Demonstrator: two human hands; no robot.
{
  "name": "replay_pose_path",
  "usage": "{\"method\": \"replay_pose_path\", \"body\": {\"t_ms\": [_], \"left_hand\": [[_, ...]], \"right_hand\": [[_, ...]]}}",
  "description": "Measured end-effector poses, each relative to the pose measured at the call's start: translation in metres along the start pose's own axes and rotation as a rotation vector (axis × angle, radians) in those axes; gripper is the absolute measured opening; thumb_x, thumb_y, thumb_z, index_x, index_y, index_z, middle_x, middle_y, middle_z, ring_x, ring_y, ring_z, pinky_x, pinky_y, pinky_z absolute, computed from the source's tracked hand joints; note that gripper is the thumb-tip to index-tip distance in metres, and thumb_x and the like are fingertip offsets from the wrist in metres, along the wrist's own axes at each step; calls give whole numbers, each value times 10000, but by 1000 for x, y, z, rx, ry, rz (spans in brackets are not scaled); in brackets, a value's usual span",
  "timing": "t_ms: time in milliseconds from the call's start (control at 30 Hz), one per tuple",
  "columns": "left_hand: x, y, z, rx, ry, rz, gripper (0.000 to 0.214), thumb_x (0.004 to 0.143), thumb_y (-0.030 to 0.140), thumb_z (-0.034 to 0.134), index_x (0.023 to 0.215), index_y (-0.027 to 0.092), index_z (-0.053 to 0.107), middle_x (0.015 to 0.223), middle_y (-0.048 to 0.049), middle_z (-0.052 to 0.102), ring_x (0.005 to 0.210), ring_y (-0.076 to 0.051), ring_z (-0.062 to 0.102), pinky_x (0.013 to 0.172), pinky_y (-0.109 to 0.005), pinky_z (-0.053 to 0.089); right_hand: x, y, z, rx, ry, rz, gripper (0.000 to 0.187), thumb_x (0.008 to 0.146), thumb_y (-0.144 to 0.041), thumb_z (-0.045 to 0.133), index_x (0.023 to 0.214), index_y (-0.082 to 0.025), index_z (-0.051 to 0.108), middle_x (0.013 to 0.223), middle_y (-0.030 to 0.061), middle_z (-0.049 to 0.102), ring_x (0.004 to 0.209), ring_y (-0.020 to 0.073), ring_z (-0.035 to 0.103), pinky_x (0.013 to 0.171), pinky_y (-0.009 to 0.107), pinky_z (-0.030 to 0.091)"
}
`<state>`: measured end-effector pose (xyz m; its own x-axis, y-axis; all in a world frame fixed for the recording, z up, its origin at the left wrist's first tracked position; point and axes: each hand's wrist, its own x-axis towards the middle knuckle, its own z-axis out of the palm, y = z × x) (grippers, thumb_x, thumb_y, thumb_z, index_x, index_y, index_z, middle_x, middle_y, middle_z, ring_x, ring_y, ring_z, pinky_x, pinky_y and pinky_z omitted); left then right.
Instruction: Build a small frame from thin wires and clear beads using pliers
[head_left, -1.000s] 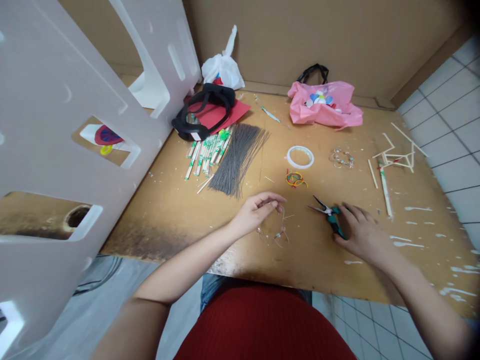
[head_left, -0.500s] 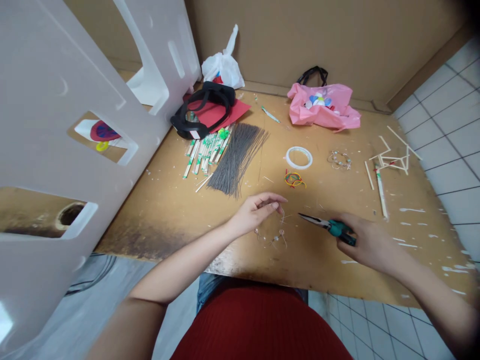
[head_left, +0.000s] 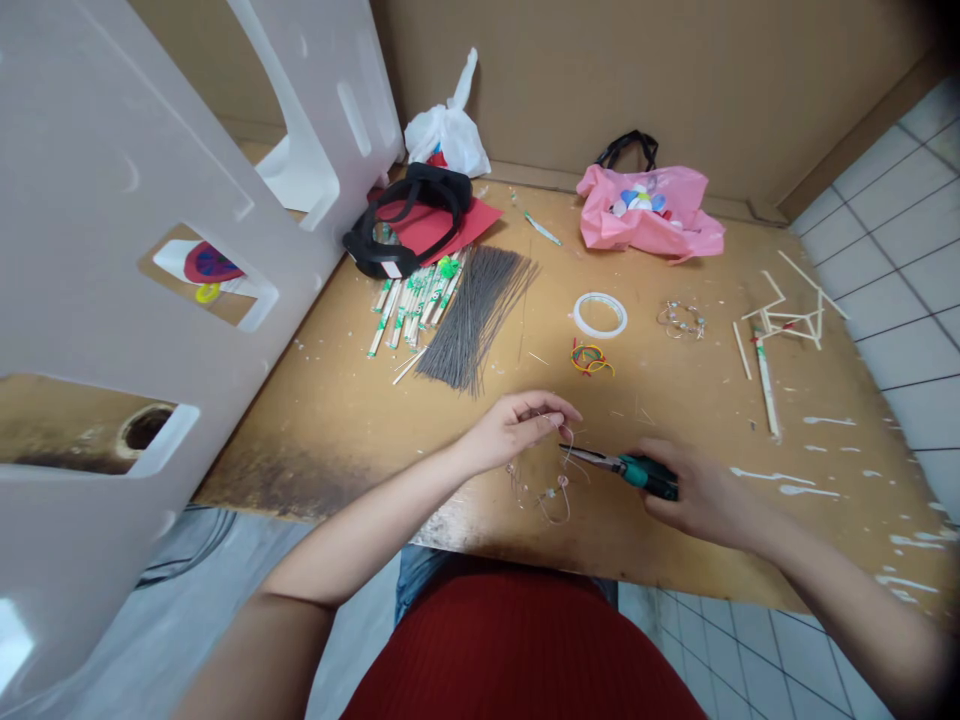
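Nr front edge of table (head_left: 330,410): beaded loop (head_left: 563,482) hangs from L hand (head_left: 514,432), grip pinched on it. R hand (head_left: 701,490) grip clenched round pliers (head_left: 637,471), tips by loop, contact unclear. Beyond: coloured bands (head_left: 589,358), tape roll (head_left: 579,318), pink bag (head_left: 600,218).

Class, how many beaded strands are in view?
2: one beaded strand is in the left hand, another beaded strand lies on the table right of the tape roll. Others may be hidden.

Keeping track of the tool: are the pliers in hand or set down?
In hand: the right hand is wrapped round the handles of the pliers.
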<state>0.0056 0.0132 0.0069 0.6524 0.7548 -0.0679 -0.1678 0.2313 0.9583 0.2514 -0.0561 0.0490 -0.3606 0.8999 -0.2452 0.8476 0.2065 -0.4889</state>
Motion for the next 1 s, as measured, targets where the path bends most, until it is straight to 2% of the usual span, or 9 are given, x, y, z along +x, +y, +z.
{"method": "replay_pose_path", "body": {"t_ms": [100, 233, 500, 700, 1000], "left_hand": [[0, 1, 0, 8, -10, -5, 275, 822, 347, 564, 963, 126, 647, 764, -44, 647, 499, -39, 383, 473, -189, 275], [-1, 0, 0, 26, -18, 3, 268, 826, 340, 558, 963, 129, 650, 754, -40, 646, 485, -37, 374, 477, -193, 282], [0, -2, 0, 87, -4, 46, 256, 832, 337, 553, 946, 133, 658, 753, -54, 664, 664, -107, 558, 630, -236, 414], [1, -2, 1, 89, -5, 50, 231, 839, 305, 546, 947, 133, 657, 753, -53, 669, 691, -110, 578, 646, -236, 428], [2, -4, 0, 116, 6, 36, 235, 837, 303, 537, 951, 135, 657, 755, -58, 673, 681, -117, 582, 625, -239, 434]], "right_hand": [[4, -3, 0, 82, -113, 12, 343, 646, -132, 507, 959, -210, 625, 845, 14, 675, 707, 159, 589, 625, 250, 440], [7, -10, -3, 137, -173, 40, 315, 640, -125, 485, 911, -199, 626, 762, -1, 654, 653, 149, 560, 584, 240, 418], [8, -10, 1, 161, -172, 49, 339, 633, -115, 485, 919, -207, 641, 784, 2, 672, 650, 151, 571, 585, 247, 415], [7, -6, 3, 172, -171, 14, 347, 624, -97, 488, 917, -215, 632, 830, 13, 684, 690, 164, 591, 616, 254, 428], [8, -4, 7, 180, -189, 8, 317, 647, -118, 490, 912, -208, 638, 778, 3, 668, 645, 148, 566, 580, 240, 410]]}}
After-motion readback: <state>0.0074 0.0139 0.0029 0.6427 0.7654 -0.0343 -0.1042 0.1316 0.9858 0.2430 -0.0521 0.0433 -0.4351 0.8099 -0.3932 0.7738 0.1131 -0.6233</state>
